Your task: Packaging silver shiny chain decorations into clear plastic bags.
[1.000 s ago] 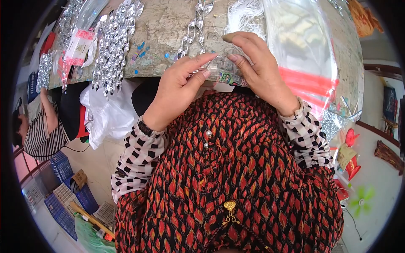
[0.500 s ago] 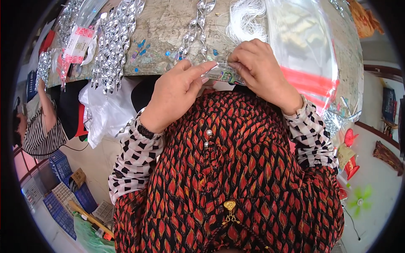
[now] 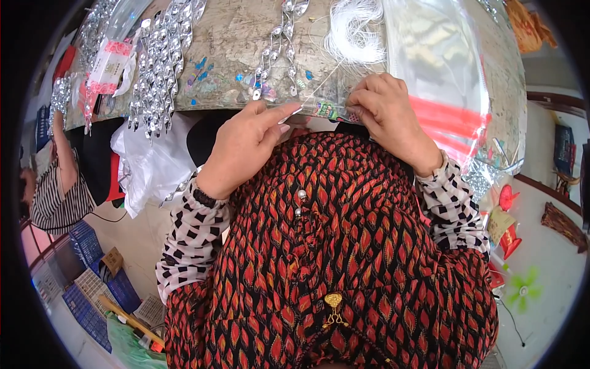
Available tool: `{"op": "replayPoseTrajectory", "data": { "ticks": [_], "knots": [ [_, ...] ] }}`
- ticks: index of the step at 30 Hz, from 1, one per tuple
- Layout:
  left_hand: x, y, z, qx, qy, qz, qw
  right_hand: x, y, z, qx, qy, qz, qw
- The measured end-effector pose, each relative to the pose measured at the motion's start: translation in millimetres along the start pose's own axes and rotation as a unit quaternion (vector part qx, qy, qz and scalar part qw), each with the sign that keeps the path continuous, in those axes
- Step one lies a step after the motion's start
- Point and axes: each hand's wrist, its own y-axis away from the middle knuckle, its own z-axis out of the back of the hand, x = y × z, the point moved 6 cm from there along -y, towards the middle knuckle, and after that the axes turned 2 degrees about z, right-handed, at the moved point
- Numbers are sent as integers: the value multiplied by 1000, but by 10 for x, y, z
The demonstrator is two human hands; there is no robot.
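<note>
My left hand is closed in a pinch at the table's near edge. A thin white string runs from its fingertips up toward a loose white string coil. Something small and shiny glints beneath those fingers. To the right, my right hand has thumb and fingers pressed together; whatever they hold is too small to make out. Between the hands, a small green printed piece shows at the table edge. Just beyond my left hand lie silver twisted strands with bead-like shiny bulges.
A stack of clear plastic bags with red bands lies right of the coil on the worn table. More silver strands hang over the edge at left, beside a pink-and-white paper pack. Someone in a striped top sits far left.
My hands have drawn apart: the right has shifted right and slightly nearer, the left slightly left and nearer. The white string now slants from my left fingertips, and the green piece shows more.
</note>
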Motion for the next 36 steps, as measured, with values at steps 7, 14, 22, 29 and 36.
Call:
{"op": "replayPoseTrajectory", "data": {
  "ticks": [7,14,22,29,36],
  "knots": [
    [40,52,-11,25,12,10,1000,70,28,-121,36,-8,10,999],
    [65,165,-10,55,19,21,998,140,34,-213,56,-25,13,998],
    [75,238,78,50,10,28,998,207,33,-221,27,-25,39,999],
    [102,211,143,13,-2,37,999,145,25,-211,32,-23,33,999],
    [43,248,131,-7,-1,33,999,-30,-144,-119,-10,20,17,1000]
  ]
}}
